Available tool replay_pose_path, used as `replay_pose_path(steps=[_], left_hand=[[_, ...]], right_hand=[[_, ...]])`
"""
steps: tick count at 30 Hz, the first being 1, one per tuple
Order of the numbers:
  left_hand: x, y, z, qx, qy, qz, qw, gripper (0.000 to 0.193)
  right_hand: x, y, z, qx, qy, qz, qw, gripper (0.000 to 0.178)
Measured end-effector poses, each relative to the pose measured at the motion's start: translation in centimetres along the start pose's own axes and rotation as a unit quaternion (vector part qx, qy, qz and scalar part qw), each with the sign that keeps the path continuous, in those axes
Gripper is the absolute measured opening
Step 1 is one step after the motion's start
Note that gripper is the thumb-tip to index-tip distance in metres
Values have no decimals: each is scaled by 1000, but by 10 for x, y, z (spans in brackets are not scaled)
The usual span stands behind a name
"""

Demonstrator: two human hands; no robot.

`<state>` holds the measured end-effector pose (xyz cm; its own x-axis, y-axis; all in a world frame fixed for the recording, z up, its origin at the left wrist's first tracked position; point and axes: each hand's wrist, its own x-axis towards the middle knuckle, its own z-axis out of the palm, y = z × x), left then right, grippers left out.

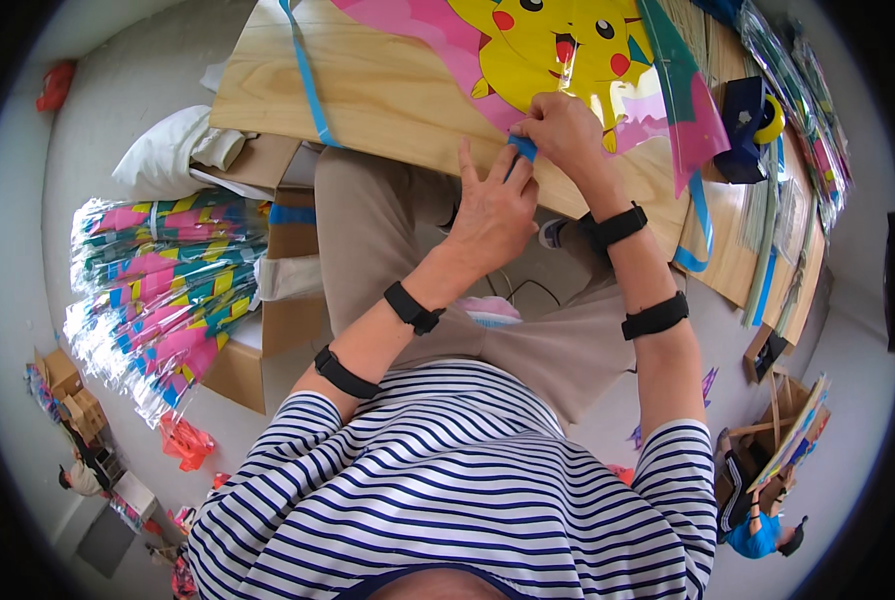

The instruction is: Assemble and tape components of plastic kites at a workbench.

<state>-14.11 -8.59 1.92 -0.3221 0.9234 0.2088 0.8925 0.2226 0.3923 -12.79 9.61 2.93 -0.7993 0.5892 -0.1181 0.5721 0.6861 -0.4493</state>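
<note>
A shiny plastic kite sheet [608,60], printed with a yellow cartoon figure on pink and green, lies on the wooden table [258,90]. At its near edge is a short blue strip [524,147]. My right hand [566,130] is closed in a pinch over the strip's upper end. My left hand [493,205] comes from below, the strip running between its fingers while one finger points up and away. Fingertips of both hands nearly meet there, partly hiding the strip.
Right of the sheet stands a dark tape dispenser [746,130] with a yellow roll. Thin rods [768,225] and packed plastic sheets [798,110] lie beyond it. At left, a pile of colourful wrapped sheets [168,280] rests by cardboard boxes [236,375]. Another person [758,535] works far right.
</note>
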Motion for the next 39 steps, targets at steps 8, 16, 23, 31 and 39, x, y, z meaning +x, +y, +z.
replay_pose_path(steps=[8, 16, 23, 31, 39], left_hand=[[0, 7, -6, 0, -43, -19, 999, 64], [2, 9, -1, 25, -41, 6, 999, 65], [2, 10, -8, 52, -60, 12, 997, 65], [0, 10, -5, 65, -63, 17, 996, 65], [1, 11, -4, 59, -63, 17, 996, 65]], right_hand=[[-25, 39, -13, 97, 242, 27, 965, 23], [-80, 245, -147, 359, 475, 312, 740, 38], [-62, 241, -199, 481, 342, 356, 725, 37], [-61, 264, -195, 519, 301, 336, 726, 28], [-82, 270, -165, 617, 346, 276, 651, 18]])
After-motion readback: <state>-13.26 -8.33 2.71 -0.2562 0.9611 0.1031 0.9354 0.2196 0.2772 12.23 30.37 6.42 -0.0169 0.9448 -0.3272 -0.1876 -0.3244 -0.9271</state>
